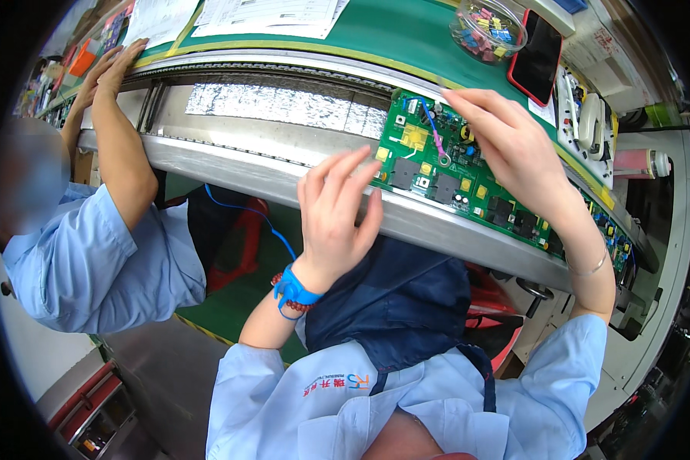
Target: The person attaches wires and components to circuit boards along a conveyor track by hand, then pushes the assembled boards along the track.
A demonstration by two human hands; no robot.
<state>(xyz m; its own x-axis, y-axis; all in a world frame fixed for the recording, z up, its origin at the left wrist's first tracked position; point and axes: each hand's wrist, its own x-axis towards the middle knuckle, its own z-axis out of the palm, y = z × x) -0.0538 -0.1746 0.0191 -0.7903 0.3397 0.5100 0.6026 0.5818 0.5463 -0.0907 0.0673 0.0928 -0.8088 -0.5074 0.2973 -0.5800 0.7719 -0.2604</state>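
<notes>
A long green circuit board [468,201] lies on the metal conveyor rails in front of me, carrying black blocks, yellow parts and small components. Near its left end, a short blue wire with a purple sleeve and a ring terminal [444,160] rests on it. My left hand [333,218] is at the board's left end, fingers spread and holding nothing; whether the fingertips touch the board I cannot tell. A blue wrist strap with a cord is around that wrist. Over the board's far edge, my right hand [514,149] reaches with fingers stretched out, covering part of the board.
Beyond the rails, a green bench mat [406,31] holds papers [272,17], a clear tub of small coloured parts [484,34] and a red-edged phone [537,57]. A white power strip [590,126] lies at right. On the left, a co-worker's arms [119,146] reach across the conveyor.
</notes>
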